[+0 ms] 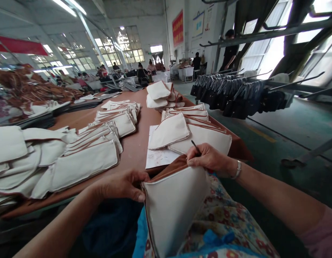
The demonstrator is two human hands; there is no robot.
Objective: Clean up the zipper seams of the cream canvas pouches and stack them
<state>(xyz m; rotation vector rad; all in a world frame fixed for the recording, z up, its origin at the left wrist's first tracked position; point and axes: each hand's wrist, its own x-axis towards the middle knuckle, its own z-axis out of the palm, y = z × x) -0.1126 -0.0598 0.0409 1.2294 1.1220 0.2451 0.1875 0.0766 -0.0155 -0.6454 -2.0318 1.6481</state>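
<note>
A white pouch-like sewn piece with a brown inside hangs over my lap, its top edge stretched between my hands. My left hand pinches its upper left corner between thumb and fingers. On the other side, my right hand is closed on the upper right edge, and a thin dark tool pokes up from the same fingers; its lower end is hidden. Just beyond, a loose white piece lies on top of a similar one, partly over a white sheet on the table.
The brown-covered table carries rows of white pieces at left and another stack farther back. A rack of dark hanging items stands at right. Several people sit or stand in the background. A flowered apron covers my lap.
</note>
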